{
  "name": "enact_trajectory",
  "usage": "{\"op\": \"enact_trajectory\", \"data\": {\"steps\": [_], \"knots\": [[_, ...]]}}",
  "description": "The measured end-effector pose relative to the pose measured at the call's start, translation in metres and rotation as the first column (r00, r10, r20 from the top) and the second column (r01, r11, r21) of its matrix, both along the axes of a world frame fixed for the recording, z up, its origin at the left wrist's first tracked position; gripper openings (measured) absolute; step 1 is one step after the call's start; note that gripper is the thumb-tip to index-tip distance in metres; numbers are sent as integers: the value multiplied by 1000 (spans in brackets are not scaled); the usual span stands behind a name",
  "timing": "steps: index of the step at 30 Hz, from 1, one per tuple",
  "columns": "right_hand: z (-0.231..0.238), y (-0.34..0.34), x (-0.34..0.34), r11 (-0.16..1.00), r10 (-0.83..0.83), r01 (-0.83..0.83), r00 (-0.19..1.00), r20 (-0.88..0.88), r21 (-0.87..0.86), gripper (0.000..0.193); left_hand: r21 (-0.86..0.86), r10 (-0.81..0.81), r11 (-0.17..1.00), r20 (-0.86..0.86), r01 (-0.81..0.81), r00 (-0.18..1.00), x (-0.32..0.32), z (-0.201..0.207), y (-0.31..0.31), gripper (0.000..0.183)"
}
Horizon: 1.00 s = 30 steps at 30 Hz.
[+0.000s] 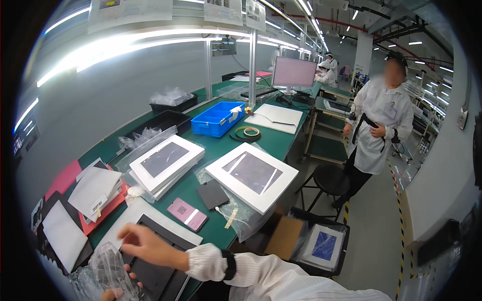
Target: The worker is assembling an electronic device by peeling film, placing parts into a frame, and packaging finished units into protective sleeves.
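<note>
Nearby, our left hand (112, 293) gripped clear plastic (107, 261). Our right hand (153, 247) was loosely open (above a dark panel (152, 282)).

clear bag (109, 262): crinkled glossy plastic | dark panel (158, 279): smooth, matt | blue bin (207, 129): smooth plastic

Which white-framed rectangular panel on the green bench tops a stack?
The left white-framed panel, atop white layers; the right one lies on clear plastic.

right hand (151, 246): fingers loosely bent | left hand (113, 293): partly hidden
</note>
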State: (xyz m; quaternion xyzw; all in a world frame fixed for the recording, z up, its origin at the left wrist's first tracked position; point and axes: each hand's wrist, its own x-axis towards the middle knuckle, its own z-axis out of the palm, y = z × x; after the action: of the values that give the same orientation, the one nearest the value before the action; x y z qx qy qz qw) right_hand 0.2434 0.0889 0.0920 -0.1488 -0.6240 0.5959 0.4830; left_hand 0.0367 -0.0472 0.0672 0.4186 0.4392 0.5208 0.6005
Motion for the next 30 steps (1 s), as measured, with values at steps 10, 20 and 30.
{"op": "enact_trajectory", "data": {"steps": [10, 20, 30], "knots": [[-52, -67, 82, 947, -124, 43, 963, -238, -319, 27, -12, 57, 998, 360, -56, 931, 77, 37, -8, 63], [-61, -112, 122, 866, -313, 199, 931, -188, -459, 16, -84, 8, 996, 450, 33, 893, 119, 24, -2, 64], [-34, -153, 105, 795, -408, 273, 902, 143, 542, 36, -110, 84, 992, 248, -58, 965, 161, -14, -3, 55]]}}
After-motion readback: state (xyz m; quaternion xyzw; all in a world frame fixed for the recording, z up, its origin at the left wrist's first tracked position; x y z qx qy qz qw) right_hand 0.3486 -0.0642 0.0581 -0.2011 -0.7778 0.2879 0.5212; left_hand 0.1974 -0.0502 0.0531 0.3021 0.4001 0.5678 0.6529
